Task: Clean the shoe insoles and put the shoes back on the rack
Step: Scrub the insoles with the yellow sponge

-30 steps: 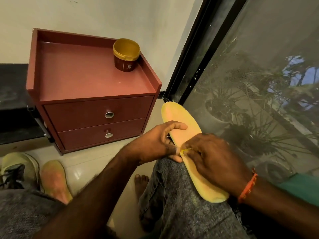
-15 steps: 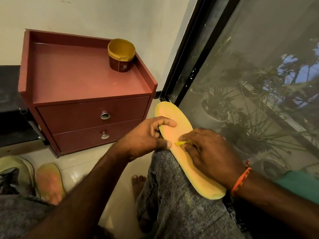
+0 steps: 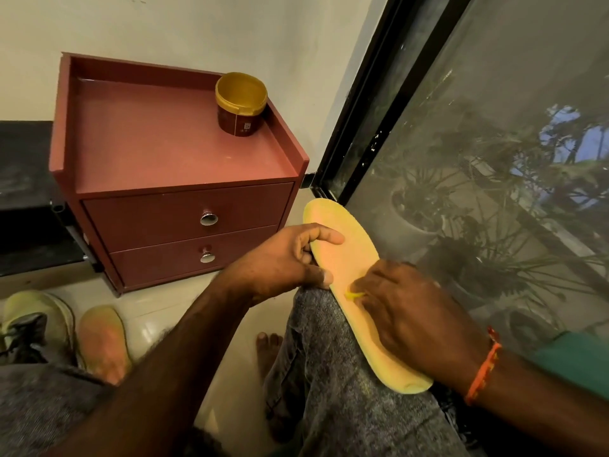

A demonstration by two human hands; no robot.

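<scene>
Red-brown two-drawer cabinet against pale wall, gold-lidded jar at its rear right corner, black-framed glass door alongside, potted plants behind glass

No readable text turned up anywhere. The one candidate was the small pale label on the dark side of the yellow-lidded jar, which stood on the red drawer cabinet, well up and to the left of where the left hand gripped the yellow insole. A square code-like patch showed on that label, but its print was too small and blurred to make out.
</scene>
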